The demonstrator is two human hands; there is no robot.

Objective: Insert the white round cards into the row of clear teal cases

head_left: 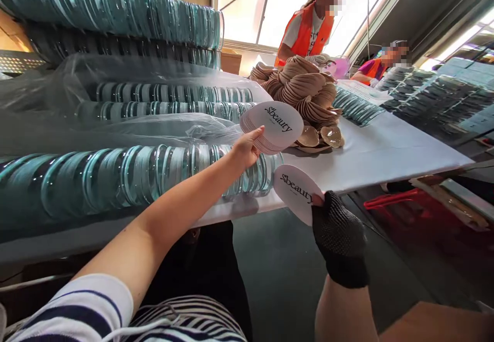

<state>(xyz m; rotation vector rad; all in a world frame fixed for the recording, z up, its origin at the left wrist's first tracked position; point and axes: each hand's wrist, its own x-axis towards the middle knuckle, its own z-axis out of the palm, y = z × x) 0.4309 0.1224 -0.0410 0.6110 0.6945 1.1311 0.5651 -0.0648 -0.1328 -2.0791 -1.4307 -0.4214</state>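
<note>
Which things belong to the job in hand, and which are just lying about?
In the job:
stack of printed cards, left hand
single printed card, gloved right hand

Apparently lying about (in neither hand):
rows of shiny curved pieces
heap of brown pieces
plastic film

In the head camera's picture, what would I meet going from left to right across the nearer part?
Striped sleeve → left hand → single printed card → gloved right hand → something red.

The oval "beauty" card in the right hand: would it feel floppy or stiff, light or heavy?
The oval card is probably fairly stiff, jutting out flat. It's likely light, as the right hand only pinches one edge. Thin edges in the other stack hint it could bend.
</note>
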